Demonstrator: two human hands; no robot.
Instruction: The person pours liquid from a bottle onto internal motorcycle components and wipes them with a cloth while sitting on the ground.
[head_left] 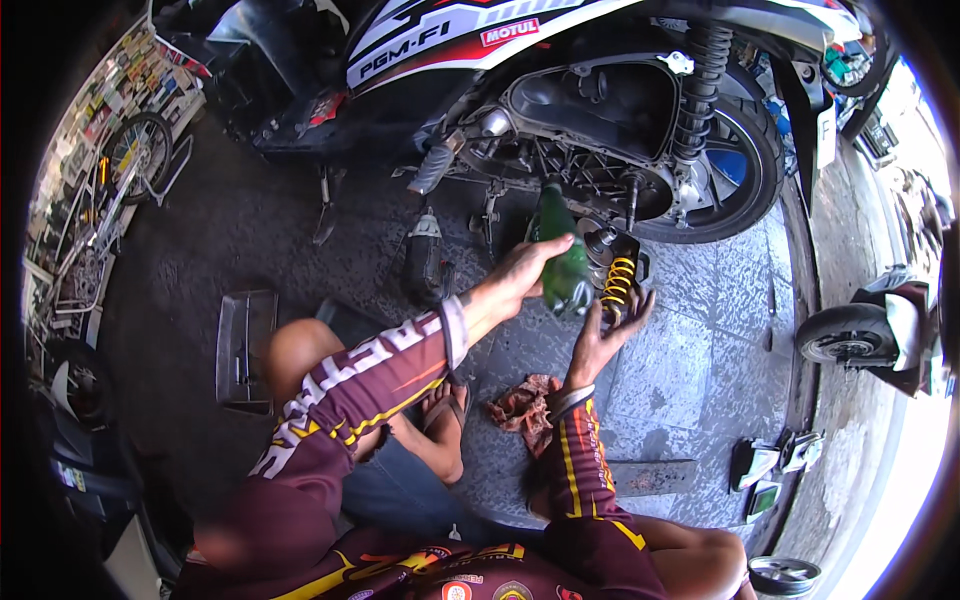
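Note:
My left hand (518, 277) is closed round a green bottle (562, 260), its neck tilted up toward the scooter and its wide base toward me. Just below the base, my right hand (606, 342) is held with fingers spread and curved, and nothing shows in its grasp. Close by its fingertips lies a yellow coil spring (618, 281) among round metal parts (602, 240) in a dark container. Beyond the bottle stands a scooter (560, 60) with its side casing (590, 110) uncovered, showing a dark cavity and a bare shaft (632, 205).
A reddish crumpled rag (525, 410) lies on the floor near my right forearm. To the left are a black power tool (424, 258) and a metal tray (246, 345). A flat dark plate (645, 477) lies at right, and another scooter's wheel (848, 335) stands farther right.

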